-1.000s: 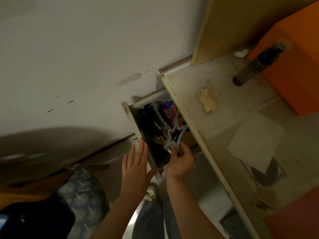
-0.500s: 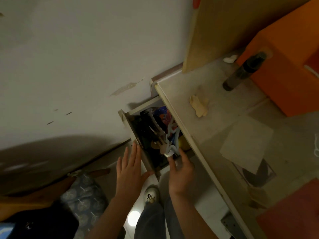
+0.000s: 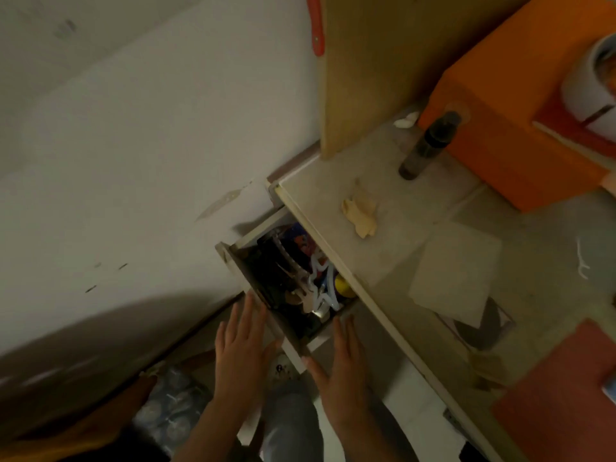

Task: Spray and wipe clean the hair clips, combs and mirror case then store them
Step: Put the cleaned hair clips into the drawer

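Right hand (image 3: 345, 365): you released the star-shaped clip (image 3: 321, 288); fingers now straight on the drawer (image 3: 290, 341) front.
Left hand (image 3: 241, 348): still flat, holding nothing.

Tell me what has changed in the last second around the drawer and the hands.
The right hand let go of the pale blue star-shaped clip, which now lies in the open drawer, and moved down to the drawer's front, fingers straight. The left hand stayed flat against the drawer front. The spray bottle and crumpled cloth stayed on the desk.
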Tool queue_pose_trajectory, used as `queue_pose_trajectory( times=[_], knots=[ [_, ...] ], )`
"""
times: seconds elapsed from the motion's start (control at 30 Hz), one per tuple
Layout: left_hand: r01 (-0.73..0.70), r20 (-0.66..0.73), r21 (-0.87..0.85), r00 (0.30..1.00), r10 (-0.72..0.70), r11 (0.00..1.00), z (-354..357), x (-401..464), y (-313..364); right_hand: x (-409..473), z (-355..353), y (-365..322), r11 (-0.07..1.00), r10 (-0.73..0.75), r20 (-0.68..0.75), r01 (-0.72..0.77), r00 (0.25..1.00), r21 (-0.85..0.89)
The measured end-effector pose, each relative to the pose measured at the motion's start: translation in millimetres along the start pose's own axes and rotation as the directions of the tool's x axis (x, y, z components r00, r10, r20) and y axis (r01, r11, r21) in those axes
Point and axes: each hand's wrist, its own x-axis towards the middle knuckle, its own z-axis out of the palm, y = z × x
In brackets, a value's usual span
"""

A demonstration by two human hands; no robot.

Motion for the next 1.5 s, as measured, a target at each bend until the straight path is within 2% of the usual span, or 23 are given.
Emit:
queue_pose_trajectory(
  times=[0.13,0.27,0.4,0.47,0.53,0.6,0.7,0.8,0.93,1.07,1.23,1.4,1.5],
  knots=[
    [-0.093,0.036,0.093,0.995,0.09,0.991,-6.0,2.8,-14.7,-1.4,12.9,-11.8,0.991,0.103,0.034,-0.105,0.994,0.076],
    [-0.222,0.097,0.065,0.972,0.215,0.973,-15.1,7.0,-32.3,-4.6,37.8,-25.6,0.965,0.214,-0.045,-0.204,0.976,0.166],
    [-0.371,0.17,0.221,0.925,0.339,0.902,-28.6,15.6,-46.5,-7.7,68.5,-37.5,0.92,0.297,-0.16,-0.236,0.941,0.314],
    [-0.419,0.112,0.199,0.908,0.404,0.886,-33.1,19.0,-54.1,-6.6,82.0,-41.3,0.904,0.339,-0.227,-0.25,0.913,0.347],
    [-0.472,0.036,0.234,0.878,0.478,0.85,-32.1,19.4,-61.0,-5.6,91.2,-42.9,0.841,0.418,-0.258,-0.263,0.871,0.474],
    [-0.514,0.036,0.253,0.852,0.522,0.82,-33.7,20.8,-64.0,-5.7,97.2,-42.3,0.783,0.457,-0.264,-0.244,0.849,0.572],
    [-0.528,0.052,0.235,0.845,0.532,0.816,-29.0,21.7,-65.4,-5.6,104.6,-42.4,0.766,0.454,-0.295,-0.199,0.841,0.611],
    [-0.505,0.077,0.192,0.863,0.5,0.842,-24.8,20.1,-62.7,-3.5,110.8,-43.4,0.722,0.489,-0.373,-0.127,0.788,0.68],
    [-0.485,0.087,0.183,0.874,0.478,0.855,-21.7,18.0,-58.6,-0.9,115.6,-39.9,0.704,0.481,-0.425,-0.049,0.767,0.708],
    [-0.467,0.08,0.203,0.884,0.461,0.861,-17.0,17.4,-56.5,0.4,120.3,-37.3,0.632,0.517,-0.479,0.061,0.71,0.772],
    [-0.466,0.075,0.248,0.883,0.463,0.849,-8.7,17.1,-54.7,2.5,127.6,-31.2,0.677,0.488,-0.529,0.082,0.695,0.732],
    [-0.501,0.031,0.252,0.859,0.51,0.828,-4.9,24.4,-47.8,9.4,119.4,-26.4,0.638,0.52,-0.545,0.126,0.658,0.759],
    [-0.513,-0.012,0.253,0.846,0.533,0.82,-4.6,34.3,-39.0,18.4,109.8,-19.2,0.658,0.478,-0.588,0.178,0.652,0.732]
  ],
)
